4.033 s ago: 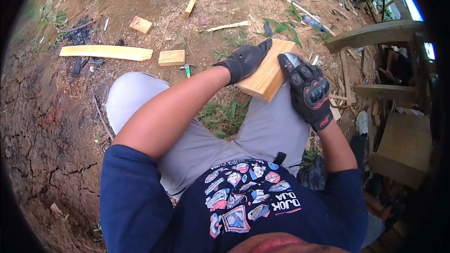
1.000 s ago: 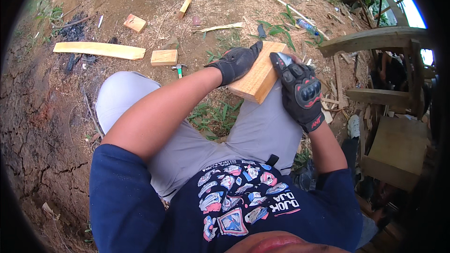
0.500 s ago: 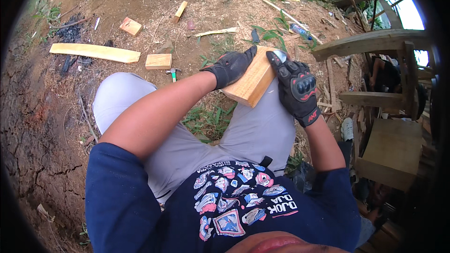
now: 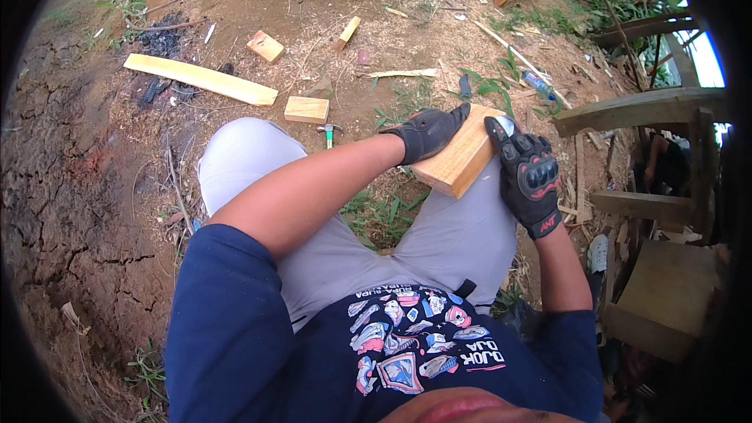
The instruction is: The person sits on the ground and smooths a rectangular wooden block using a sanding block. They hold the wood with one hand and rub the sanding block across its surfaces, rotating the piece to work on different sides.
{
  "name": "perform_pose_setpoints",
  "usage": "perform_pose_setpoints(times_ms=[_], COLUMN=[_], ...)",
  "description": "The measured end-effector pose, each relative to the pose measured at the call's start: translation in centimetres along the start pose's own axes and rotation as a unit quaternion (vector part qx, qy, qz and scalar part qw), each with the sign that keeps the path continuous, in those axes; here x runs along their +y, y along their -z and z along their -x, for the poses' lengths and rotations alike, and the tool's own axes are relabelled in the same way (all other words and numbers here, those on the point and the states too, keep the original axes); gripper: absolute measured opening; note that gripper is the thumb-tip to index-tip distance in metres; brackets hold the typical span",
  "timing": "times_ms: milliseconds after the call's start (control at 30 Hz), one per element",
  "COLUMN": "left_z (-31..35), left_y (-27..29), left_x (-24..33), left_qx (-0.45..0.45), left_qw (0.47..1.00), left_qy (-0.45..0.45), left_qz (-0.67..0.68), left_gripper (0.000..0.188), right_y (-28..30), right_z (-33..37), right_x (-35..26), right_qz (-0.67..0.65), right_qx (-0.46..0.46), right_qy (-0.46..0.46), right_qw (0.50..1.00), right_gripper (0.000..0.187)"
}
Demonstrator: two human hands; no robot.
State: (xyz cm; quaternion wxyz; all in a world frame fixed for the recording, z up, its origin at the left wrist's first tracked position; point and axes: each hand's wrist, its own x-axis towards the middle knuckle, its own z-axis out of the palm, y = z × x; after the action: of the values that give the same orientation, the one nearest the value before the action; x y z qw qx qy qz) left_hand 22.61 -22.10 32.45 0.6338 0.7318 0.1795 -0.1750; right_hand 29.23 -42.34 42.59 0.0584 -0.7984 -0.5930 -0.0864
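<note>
A thick, pale wooden block (image 4: 457,153) rests on my right thigh, tilted away to the right. My left hand (image 4: 432,134), in a black glove, grips the block's left side and far end. At its right far corner is my right hand (image 4: 528,171), also gloved in black with hard knuckle guards. Between those fingers and the block shows a small whitish piece (image 4: 507,124), pinched under the thumb; its kind is too hidden to make out. Beyond my left knee a claw hammer (image 4: 329,135) with a green handle lies on the ground, beside a smaller wooden block (image 4: 307,110).
A long pale board (image 4: 200,78), another block (image 4: 266,46) and a wood offcut (image 4: 347,34) lie on the dirt ahead. A plastic bottle (image 4: 538,84) lies at right. Wooden beams (image 4: 642,106) and a large wooden box shape (image 4: 666,290) stand on the right, with a person (image 4: 666,164) behind them.
The whole scene has shifted right and slightly down in the picture. Both hands keep nearly the same hold on the block.
</note>
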Motion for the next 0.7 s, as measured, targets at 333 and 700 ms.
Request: perform_pose_setpoints(times_ms=[333, 700], left_z=[-2.0, -3.9], left_y=[-1.1, -1.6], left_x=[-1.6, -3.2], left_qx=[0.049, 0.025], left_qw=[0.992, 0.989], left_qy=[-0.068, -0.074], left_qz=[-0.092, -0.123], left_gripper=[0.085, 0.067], right_y=[0.9, 0.2], right_z=[1.1, -0.5], right_x=[-3.6, 1.2], right_qz=[-0.036, -0.031], right_qx=[-0.093, -0.086], right_qy=[0.097, 0.063], right_qw=[0.990, 0.994], right_gripper=[0.048, 0.052])
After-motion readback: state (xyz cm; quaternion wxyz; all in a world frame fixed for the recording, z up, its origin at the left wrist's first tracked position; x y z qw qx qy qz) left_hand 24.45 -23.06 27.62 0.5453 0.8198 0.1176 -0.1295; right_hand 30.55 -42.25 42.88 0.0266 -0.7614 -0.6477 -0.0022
